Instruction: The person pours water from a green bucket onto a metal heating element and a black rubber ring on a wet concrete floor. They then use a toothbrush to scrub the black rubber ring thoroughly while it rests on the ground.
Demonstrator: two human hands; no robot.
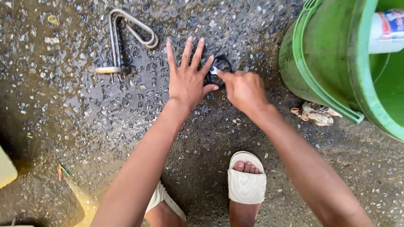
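- Black ring-shaped part [221, 67], perhaps a rubber seal, is seen lying on the wet, pebbled ground [84, 105], just left of the green bucket [320, 63] and in front of the sandalled feet.
- It is pinned at its left edge by the left hand [187, 77], which is laid flat with all fingers spread wide; nothing is gripped by it, only pressed.
- The ring's near edge is met by the right hand [244, 88], whose fingers are curled in with the index and thumb pinched toward a small pale piece at the ring; whether that piece is actually held cannot be told.
- For the work to go well, steady downward pressure is best kept by the flat hand, so that the ring is not dragged across the slick surface.
- The pinch is best kept small and close to the rim, since wet rubber is likely to slip.
- A bent metal heating element [120, 40] lies well apart to the upper left.
- A crumpled rag [315, 113] rests at the bucket's foot.
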